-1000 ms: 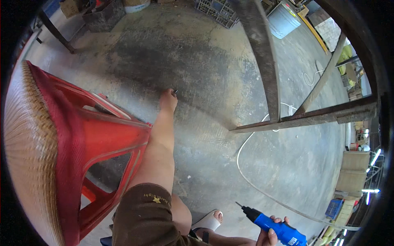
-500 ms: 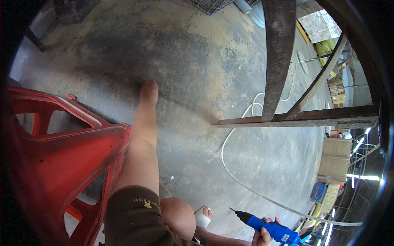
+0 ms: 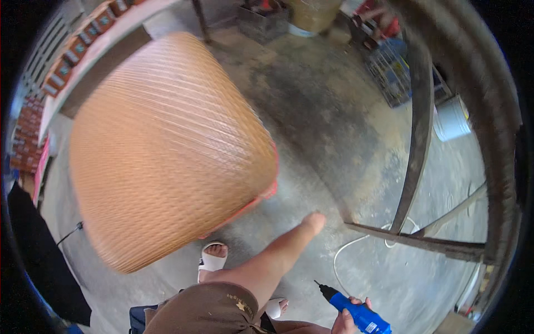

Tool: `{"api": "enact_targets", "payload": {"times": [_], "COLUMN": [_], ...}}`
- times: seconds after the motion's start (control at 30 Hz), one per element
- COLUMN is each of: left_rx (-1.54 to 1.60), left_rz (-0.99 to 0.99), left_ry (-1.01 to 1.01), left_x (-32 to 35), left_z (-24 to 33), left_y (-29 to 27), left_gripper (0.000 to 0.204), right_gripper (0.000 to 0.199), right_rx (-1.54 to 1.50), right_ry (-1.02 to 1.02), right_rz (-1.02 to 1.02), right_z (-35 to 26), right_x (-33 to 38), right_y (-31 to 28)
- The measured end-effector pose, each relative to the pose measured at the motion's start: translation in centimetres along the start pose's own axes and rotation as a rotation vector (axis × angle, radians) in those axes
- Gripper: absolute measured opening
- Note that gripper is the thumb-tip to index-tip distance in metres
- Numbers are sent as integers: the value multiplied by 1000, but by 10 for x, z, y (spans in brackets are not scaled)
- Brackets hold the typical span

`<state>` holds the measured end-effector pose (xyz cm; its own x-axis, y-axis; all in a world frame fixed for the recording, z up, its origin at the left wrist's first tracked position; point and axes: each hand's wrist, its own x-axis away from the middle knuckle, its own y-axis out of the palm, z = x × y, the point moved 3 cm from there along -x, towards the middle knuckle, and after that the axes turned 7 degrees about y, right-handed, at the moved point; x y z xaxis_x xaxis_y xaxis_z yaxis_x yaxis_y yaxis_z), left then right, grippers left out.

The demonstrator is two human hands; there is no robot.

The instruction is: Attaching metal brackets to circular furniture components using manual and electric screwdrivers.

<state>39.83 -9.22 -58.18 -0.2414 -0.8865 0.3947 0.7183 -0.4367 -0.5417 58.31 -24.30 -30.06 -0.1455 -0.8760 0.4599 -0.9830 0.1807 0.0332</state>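
Note:
My right hand [image 3: 350, 318], low in the view, is wrapped around a blue electric screwdriver [image 3: 359, 316]. The tool has a black nose, and its thin bit points up and to the left. My left arm reaches forward over the floor, and my left hand [image 3: 315, 221] hangs past the near right edge of a large tan seat with a woven pattern [image 3: 172, 150]. No contact shows between that hand and the seat. Its fingers are hidden and blurred. Red plastic shows along the seat's right and lower edges; the rest of what supports it is hidden underneath.
A dark bar frame [image 3: 420, 133] stands on the right, with a pale cord [image 3: 336, 259] on the floor near its foot. Beyond are a white bucket [image 3: 453, 119], a grey crate [image 3: 389, 72] and a dark bin [image 3: 261, 23]. Boxes [image 3: 83, 42] line a ledge at far left.
My view has swung left. The red plastic frame at the left has given way to the tan woven seat. The screwdriver stays in my right hand; my left arm now appears further right.

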Motion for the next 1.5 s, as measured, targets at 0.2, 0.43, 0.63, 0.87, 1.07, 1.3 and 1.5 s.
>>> {"api": "enact_targets", "payload": {"times": [0.2,0.43,0.63,0.87,1.07,1.3,1.5], "left_rx": [189,104,154,964,698,121,-338], "left_rz": [-99,-273,-310,15,320,1047,1159], "left_ry": [-407,-307,-1,-450,-406,-180,-278], "left_x": [127,295,387,429,382,323,243], "left_z": [18,97,179,174,170,194,195], "left_y": [7,-31,-177,-303,-415,-589,-652], "left_gripper": [22,21,28,14,7,28,20], "right_gripper": [51,59,60,64,63,63,61], "right_rx": [411,120,34,-359,-557,-716,-906], "right_ry": [-27,-73,-188,-318,-271,-286,-107], "right_rz": [-345,-272,-380,-478,-386,-348,-276], "right_z": [-65,-191,-357,-449,-486,-502,-472], "right_x": [23,109,147,155,101,53,16], "right_y": [18,94,137,148,124,111,124]}}
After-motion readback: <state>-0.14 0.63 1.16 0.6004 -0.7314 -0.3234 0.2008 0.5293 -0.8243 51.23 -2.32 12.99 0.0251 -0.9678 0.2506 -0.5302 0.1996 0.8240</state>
